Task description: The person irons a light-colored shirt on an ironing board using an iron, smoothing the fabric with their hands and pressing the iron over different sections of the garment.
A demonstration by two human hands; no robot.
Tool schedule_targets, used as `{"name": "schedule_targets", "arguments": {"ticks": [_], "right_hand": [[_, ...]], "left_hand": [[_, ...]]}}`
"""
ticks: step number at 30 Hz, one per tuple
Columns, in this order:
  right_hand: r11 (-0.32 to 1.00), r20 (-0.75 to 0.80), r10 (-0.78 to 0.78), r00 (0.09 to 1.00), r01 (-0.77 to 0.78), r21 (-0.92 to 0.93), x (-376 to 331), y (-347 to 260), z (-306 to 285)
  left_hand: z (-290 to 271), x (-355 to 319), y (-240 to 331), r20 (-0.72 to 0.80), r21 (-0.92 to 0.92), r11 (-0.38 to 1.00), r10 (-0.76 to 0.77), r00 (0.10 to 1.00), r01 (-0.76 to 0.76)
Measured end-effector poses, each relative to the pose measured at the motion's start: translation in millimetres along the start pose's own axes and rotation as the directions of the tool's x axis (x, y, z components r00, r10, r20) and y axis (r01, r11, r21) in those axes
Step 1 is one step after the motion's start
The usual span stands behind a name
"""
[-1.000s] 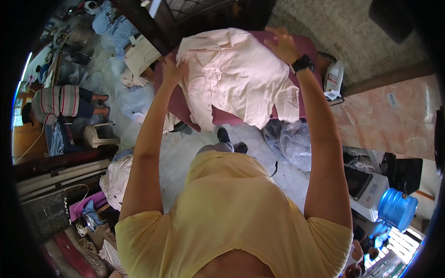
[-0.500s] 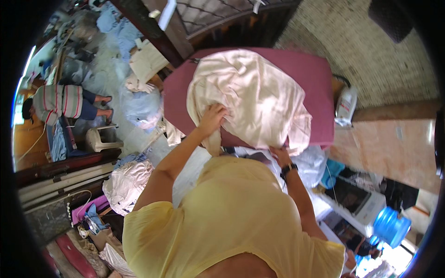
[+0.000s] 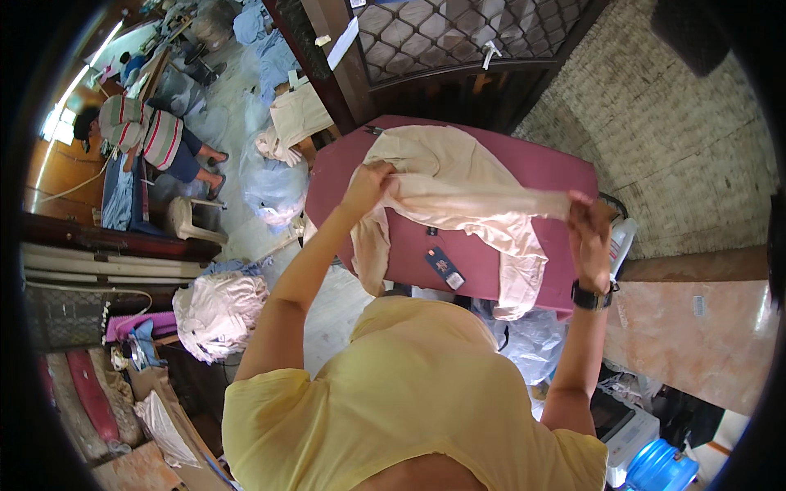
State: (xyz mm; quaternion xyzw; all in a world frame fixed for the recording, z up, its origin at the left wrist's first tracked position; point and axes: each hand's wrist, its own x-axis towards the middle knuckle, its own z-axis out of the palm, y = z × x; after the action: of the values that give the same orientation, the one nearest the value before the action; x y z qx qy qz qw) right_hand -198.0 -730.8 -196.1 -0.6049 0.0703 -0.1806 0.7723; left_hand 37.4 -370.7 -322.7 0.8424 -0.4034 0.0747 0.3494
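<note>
A cream long-sleeved shirt [image 3: 446, 159] lies folded and partly bunched on a maroon padded table [image 3: 557, 176]. At the shirt's left part, my left hand [image 3: 370, 188] is closed on the fabric. My right hand [image 3: 591, 237], wearing a dark wristband, grips the far end of a stretch of cloth at the table's right side. Between the hands this cloth is drawn out in a taut, slightly blurred band. Its two sleeves droop toward the near edge. A dark blue hang tag [image 3: 444, 268] rests on the maroon cover, below the band.
Beyond the table stands a dark lattice door [image 3: 475, 33]. A white bottle [image 3: 622, 241] is by the right edge, near a marble-like slab [image 3: 696, 327]. Heaped clothes [image 3: 219, 315] lie to the left. Farther left, a person in a striped shirt [image 3: 151, 135] bends near a plastic stool [image 3: 196, 219].
My right hand has moved from the near edge up to the right, pulling the cloth out. Part of the shirt has been lifted and folded away, baring the near table and the tag.
</note>
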Motion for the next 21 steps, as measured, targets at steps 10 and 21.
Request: {"name": "schedule_targets", "arguments": {"ticks": [10,21], "right_hand": [[0.638,0.048,-0.37,0.928,0.291,-0.713,89.0,-93.9,-28.4],[0.62,0.233,-0.453,0.86,0.492,-0.611,97.0,-100.4,-59.5]], "left_hand": [[-40.2,23.4,14.6,-0.506,0.111,0.911,-0.292,0.812,0.397],[-68.3,-6.2,53.4,-0.406,0.043,0.777,-0.561,0.721,0.628]]}}
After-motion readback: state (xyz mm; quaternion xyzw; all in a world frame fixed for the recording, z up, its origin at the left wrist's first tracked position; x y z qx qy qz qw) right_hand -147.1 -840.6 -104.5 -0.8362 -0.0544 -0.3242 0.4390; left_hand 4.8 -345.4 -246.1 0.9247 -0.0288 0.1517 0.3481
